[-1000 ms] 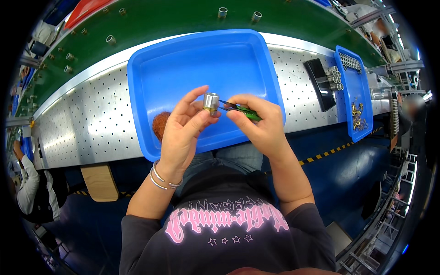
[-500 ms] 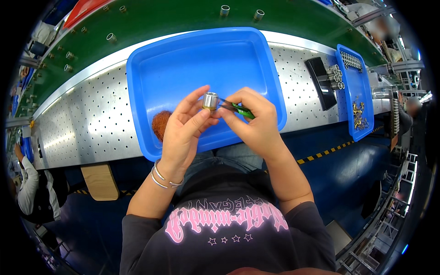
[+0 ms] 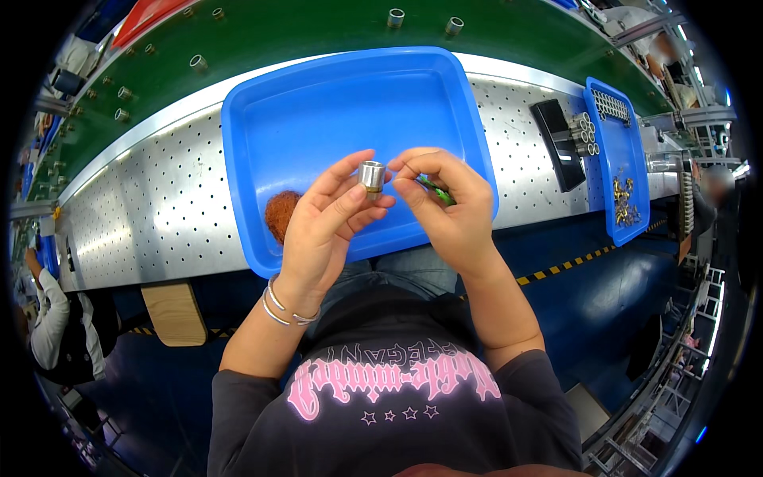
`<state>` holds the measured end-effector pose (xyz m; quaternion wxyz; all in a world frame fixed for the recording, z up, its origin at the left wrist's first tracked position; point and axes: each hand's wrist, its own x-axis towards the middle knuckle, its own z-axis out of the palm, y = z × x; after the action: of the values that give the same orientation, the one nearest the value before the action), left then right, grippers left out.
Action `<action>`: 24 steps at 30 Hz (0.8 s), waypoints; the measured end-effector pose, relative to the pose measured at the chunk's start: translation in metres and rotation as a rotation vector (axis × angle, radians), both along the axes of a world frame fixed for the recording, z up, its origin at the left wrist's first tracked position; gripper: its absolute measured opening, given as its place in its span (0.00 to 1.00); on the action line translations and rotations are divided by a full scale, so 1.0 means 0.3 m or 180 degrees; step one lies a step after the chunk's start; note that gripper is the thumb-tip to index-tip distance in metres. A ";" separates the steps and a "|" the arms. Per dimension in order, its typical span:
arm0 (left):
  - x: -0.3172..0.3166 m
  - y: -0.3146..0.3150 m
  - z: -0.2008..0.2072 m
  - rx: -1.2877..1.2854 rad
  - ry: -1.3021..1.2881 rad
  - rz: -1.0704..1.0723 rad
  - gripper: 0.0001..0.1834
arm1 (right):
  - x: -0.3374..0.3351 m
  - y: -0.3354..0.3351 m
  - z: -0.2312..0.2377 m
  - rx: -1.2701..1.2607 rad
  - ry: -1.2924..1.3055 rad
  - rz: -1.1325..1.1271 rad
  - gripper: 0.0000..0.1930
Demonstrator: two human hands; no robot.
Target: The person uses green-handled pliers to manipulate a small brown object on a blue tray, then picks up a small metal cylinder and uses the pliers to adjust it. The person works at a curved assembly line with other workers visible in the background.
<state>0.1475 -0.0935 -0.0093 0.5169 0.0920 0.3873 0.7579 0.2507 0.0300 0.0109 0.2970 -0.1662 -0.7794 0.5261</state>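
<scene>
My left hand point(image 3: 319, 219) is closed around a short, shiny metal sleeve point(image 3: 370, 174), thumb on the near side, its open end facing up. Beside it my right hand point(image 3: 456, 208) holds a small tool with a green and black handle point(image 3: 436, 191); the working end is hidden by the fingers. The right thumb and fingertips are bent together just right of the sleeve; whether they touch it I cannot tell. Both hands are above the near part of a blue tray point(image 3: 238, 187). In that tray a reddish-brown ball of wiry fibre point(image 3: 280, 213) lies left of my left hand.
Metal sleeves point(image 3: 396, 17) stand on a green surface point(image 3: 318, 28) beyond the perforated metal bench point(image 3: 171, 191). At right are a black case point(image 3: 558, 147), stacked metal tubes point(image 3: 582, 133) and a second blue tray point(image 3: 610, 167) holding rings and brass-coloured parts point(image 3: 624, 203).
My right hand has drawn slightly right, and the tool's dark end, earlier seen against the sleeve, is now out of sight. The sleeve has shifted slightly right in my left hand.
</scene>
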 end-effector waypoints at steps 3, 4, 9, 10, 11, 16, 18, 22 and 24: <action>0.007 0.003 0.008 0.0029 0.0010 0.0012 0.22 | 0.002 0.001 0.003 -0.0034 0.0093 0.0023 0.07; 0.008 0.003 0.007 0.0031 0.0017 0.0007 0.22 | 0.004 0.002 0.001 -0.0071 0.0101 0.0054 0.07; 0.008 0.003 0.005 0.0008 0.0046 -0.0062 0.22 | 0.011 0.010 -0.022 -0.0208 0.0166 0.0015 0.07; 0.008 0.003 0.006 0.0001 0.0051 -0.0081 0.22 | 0.011 0.011 -0.027 -0.0213 0.0212 0.0008 0.07; 0.007 0.002 0.006 -0.0009 0.0057 -0.0093 0.22 | 0.011 0.011 -0.027 -0.0233 0.0200 0.0015 0.07; 0.009 0.000 0.010 -0.0038 0.0081 -0.0021 0.22 | 0.021 0.016 -0.006 -0.0279 -0.0079 0.0183 0.03; 0.009 0.003 0.015 -0.0052 0.0068 -0.0026 0.22 | 0.022 0.017 -0.004 -0.0243 -0.0067 0.0181 0.03; 0.006 0.004 0.019 -0.0097 0.0227 -0.0105 0.25 | 0.020 0.014 0.000 -0.0040 -0.0061 0.0146 0.04; 0.013 0.010 0.021 -0.0148 0.0450 -0.0117 0.27 | 0.014 0.012 -0.012 0.0065 0.0089 0.0058 0.08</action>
<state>0.1513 -0.0905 -0.0029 0.5040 0.1403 0.4386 0.7307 0.2548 0.0336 0.0073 0.3048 -0.1486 -0.7820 0.5230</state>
